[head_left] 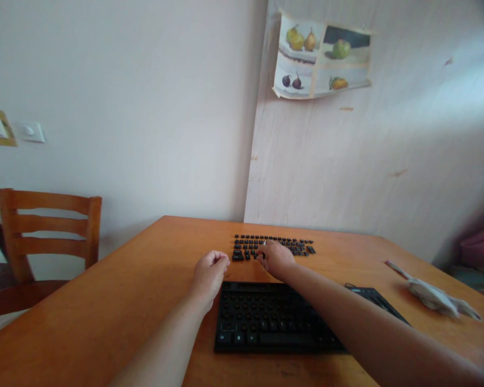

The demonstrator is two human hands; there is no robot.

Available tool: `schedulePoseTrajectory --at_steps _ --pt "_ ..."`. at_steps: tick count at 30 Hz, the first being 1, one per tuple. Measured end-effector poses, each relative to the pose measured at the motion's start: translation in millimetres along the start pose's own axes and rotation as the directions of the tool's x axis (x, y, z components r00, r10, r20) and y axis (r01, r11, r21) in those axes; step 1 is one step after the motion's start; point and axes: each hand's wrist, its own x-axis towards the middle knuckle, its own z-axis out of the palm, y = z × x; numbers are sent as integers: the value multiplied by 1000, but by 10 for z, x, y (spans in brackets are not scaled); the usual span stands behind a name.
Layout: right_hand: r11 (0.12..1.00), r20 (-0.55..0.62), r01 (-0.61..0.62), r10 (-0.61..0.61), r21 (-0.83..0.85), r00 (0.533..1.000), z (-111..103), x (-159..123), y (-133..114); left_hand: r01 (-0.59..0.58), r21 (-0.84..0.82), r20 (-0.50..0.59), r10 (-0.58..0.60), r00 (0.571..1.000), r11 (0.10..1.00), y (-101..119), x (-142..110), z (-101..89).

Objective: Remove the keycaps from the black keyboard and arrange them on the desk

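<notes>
My right hand (pixel 276 259) reaches forward over the table (pixel 145 301), its fingers curled down among the loose keys (pixel 237 258), which lie in rough rows beyond the keyboard (pixel 286 338). My left hand (pixel 212 273) hangs just beside the left end of those rows, near the keyboard's far left corner, thumb and fingertips pressed together; I see no key between them, though something very small could be hidden there. For handling pieces this little, I judge it best to come straight down on one, pinch it by opposite sides, and lift it clear before moving sideways, so that the neighbours are not nudged out of line. The rows lie close together, so a light touch and a low wrist should serve better than a sweep, and my right sleeve-free forearm would do well to stay raised above the keyboard. Turning each key so its printed face can be read seems wise, since a mix-up would be easy. As for what I cannot make out: whether my right fingertips pinch a key or only touch one is hidden by the hand itself, which also covers part of the rows. My right forearm blocks much of the keyboard's right side, the lettering on the loose keys is too small to read, and both arms run out of view below.
</notes>
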Motion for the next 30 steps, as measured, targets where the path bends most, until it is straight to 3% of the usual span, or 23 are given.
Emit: schedulePoseTrajectory --at_steps 30 --pt "999 57 9 -6 -54 998 48 57 -67 0 2 18 0 1000 1000 8 -3 15"
